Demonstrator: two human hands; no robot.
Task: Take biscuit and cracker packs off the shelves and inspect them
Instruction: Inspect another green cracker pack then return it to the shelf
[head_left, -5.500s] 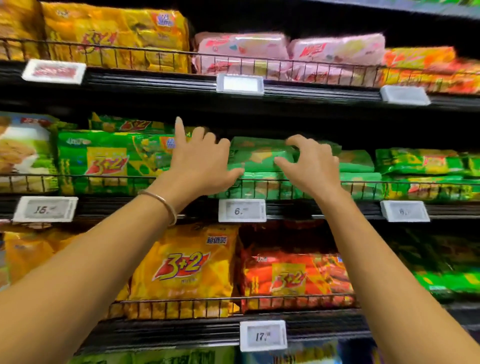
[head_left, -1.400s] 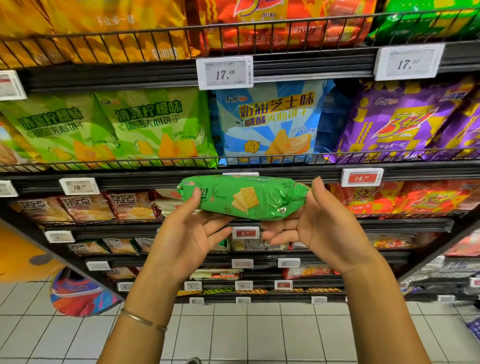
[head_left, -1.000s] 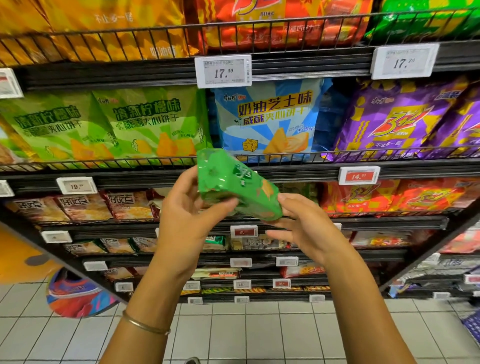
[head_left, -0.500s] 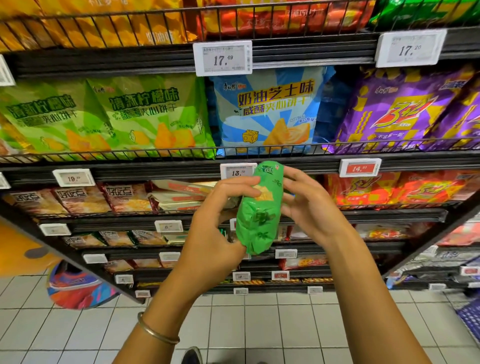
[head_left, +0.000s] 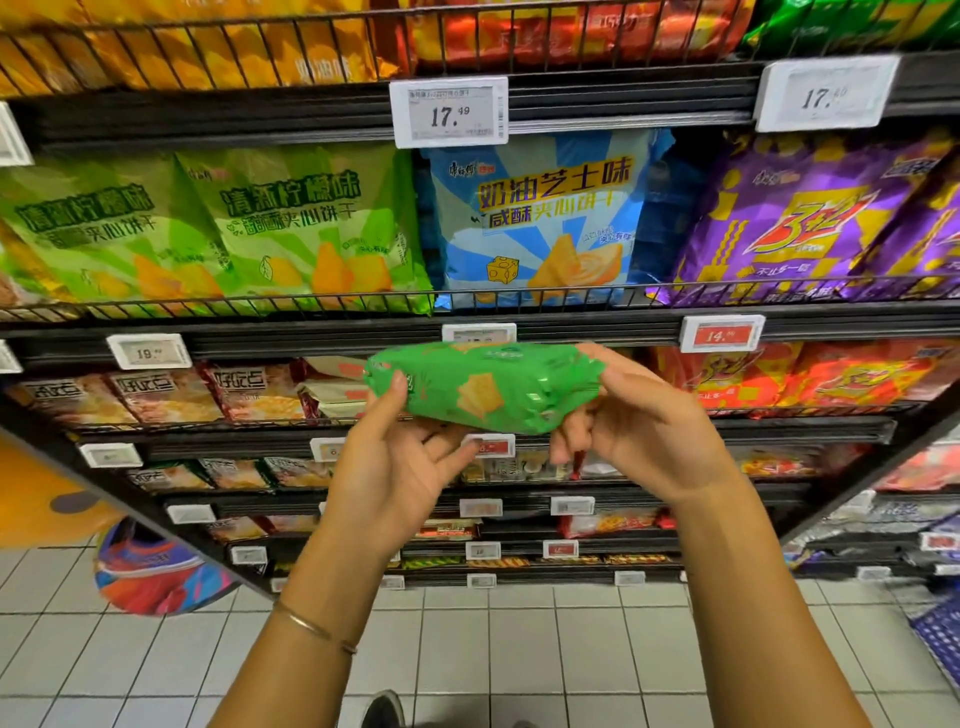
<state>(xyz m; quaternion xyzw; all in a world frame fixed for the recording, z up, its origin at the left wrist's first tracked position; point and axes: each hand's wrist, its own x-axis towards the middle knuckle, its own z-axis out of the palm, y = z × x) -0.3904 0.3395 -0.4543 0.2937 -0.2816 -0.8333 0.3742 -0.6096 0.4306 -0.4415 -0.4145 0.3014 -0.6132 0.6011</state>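
Head view, green cracker pack (head_left: 488, 387) level, left hand (head_left: 400, 462) and right hand (head_left: 639, 436) fingers clamped on its ends.

Green pack's (head_left: 483, 387) print blurred, lower price tags (head_left: 480, 506) unreadable

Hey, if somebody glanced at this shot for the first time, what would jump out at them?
First the green cracker pack, held lengthwise in mid-frame between the left hand and right hand, in front of the shelves. Behind and above it stand big bright bags: lime green bags on the left, a blue bag in the centre, purple bags on the right.
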